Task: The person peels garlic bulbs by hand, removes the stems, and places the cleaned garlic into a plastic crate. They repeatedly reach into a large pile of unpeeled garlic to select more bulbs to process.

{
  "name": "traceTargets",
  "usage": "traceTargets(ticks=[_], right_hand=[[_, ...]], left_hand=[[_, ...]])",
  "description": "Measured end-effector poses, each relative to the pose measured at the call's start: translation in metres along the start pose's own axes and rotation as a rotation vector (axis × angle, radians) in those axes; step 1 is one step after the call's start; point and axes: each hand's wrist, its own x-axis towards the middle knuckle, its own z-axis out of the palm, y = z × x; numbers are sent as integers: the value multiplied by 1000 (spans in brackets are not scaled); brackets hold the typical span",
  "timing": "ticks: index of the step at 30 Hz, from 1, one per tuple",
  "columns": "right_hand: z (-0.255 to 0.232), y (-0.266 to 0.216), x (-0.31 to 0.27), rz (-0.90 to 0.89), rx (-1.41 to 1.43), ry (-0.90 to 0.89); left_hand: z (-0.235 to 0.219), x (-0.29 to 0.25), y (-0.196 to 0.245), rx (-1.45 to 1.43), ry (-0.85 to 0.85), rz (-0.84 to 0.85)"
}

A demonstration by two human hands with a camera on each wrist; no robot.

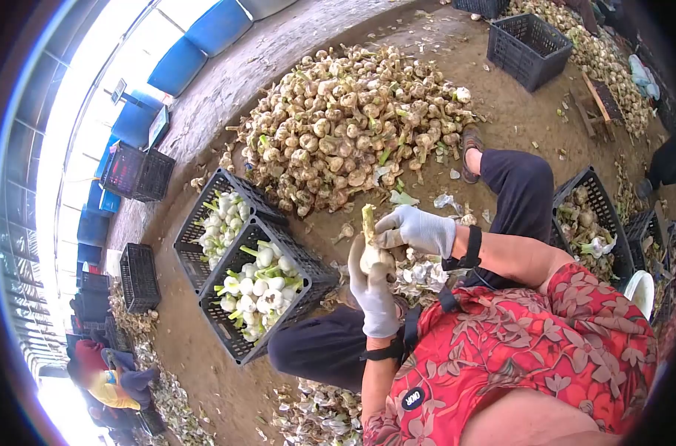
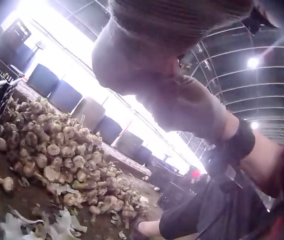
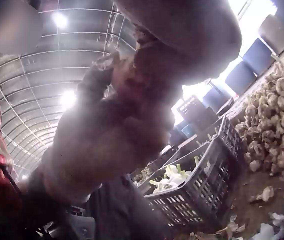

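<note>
Far off to the left of the hands stood two black crates (image 1: 297, 260), side by side, w/ clean white garlic in them. Nearer in, the left hand (image 1: 374, 293) wore a pale glove & its fingers were curled round the bottom of one garlic bulb (image 1: 373, 256), holding it up in front of the person's knees. The bulb sat right between both hands, stalk end up. The right hand (image 1: 416, 230), gloved too, was just above & to the right, pinching the top of the bulb near the stalk (image 1: 368, 219). Out past the hands lay a big heap of dirty garlic (image 1: 353, 119) on the dirt floor, & loose peels (image 1: 423, 271) lay under the hands. Looked like the peeling step, prob. partway thru this one bulb. Next move likely called for a firm pull by the right hand on skin or stalk while the left held tight, w/o squashing the bulb. To the right of the hands sat another crate (image 1: 594, 223) w/ scraps.
</note>
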Motion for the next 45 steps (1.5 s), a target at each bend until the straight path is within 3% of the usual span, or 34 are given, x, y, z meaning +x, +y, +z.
traceTargets(ticks=[4, 7, 8, 11, 12, 14, 15, 16, 17, 19, 20, 23, 24, 27, 32, 33, 35, 36, 37, 39, 40, 43, 45], right_hand=[[1, 1, -4, -20, -160, 4], [10, 11, -3, -233, -525, 204], [13, 14, -4, -315, -690, 263], [24, 18, -8, -378, -635, 368], [24, 25, 1, -154, -278, 390], [29, 28, 2, -320, -444, 436], [31, 26, 1, -400, -527, 457], [35, 24, -5, -242, -626, 407], [35, 23, -5, -363, -721, 377], [32, 18, 0, -612, -904, 321], [29, 13, -1, -600, -876, 286], [10, 16, 13, -510, -762, 434], [5, 25, 18, -513, -737, 471], [2, 31, 22, -555, -919, 509], [-7, 36, 35, -542, -1035, 661], [-14, 33, 40, -487, -974, 727], [-50, 42, 55, -299, -1122, 811], [-62, 37, 56, -27, -1324, 537], [-68, 42, 56, 60, -1573, 212], [-59, 27, 35, -3, -1452, 19], [-62, 24, 34, -110, -1269, -75], [-27, -2, 17, -67, -480, -162], [-18, 7, 22, -233, -596, -180]], left_hand=[[-3, -3, 6, -186, 9, -30], [-11, 8, 9, -726, 36, -409], [-33, 15, -7, -835, -290, -448], [-49, 26, -36, -995, -370, -443], [-12, 19, 3, -698, 183, -441], [22, 24, 0, -236, 386, 30], [22, 22, -7, -186, 417, 70], [22, 21, -14, -134, 450, 110], [22, 19, -20, -81, 484, 147], [-3, 15, -23, -278, 260, -112], [-2, 14, -10, -462, 175, -306], [12, 13, 7, -597, 132, -388], [8, 13, 5, -536, 45, -319], [5, 16, 5, -562, 9, -353], [-5, 5, -1, -567, -227, -317], [-6, 1, -1, -538, -276, -338], [-10, -7, -2, -477, -379, -378], [-10, -7, 0, -588, -354, -422], [-9, -7, 4, -561, -284, -394], [-7, -8, 15, -508, -138, -339], [-15, -4, 9, -472, -164, -239], [-40, 8, -9, -473, -299, -268], [-32, 10, 0, -477, -164, -344]])
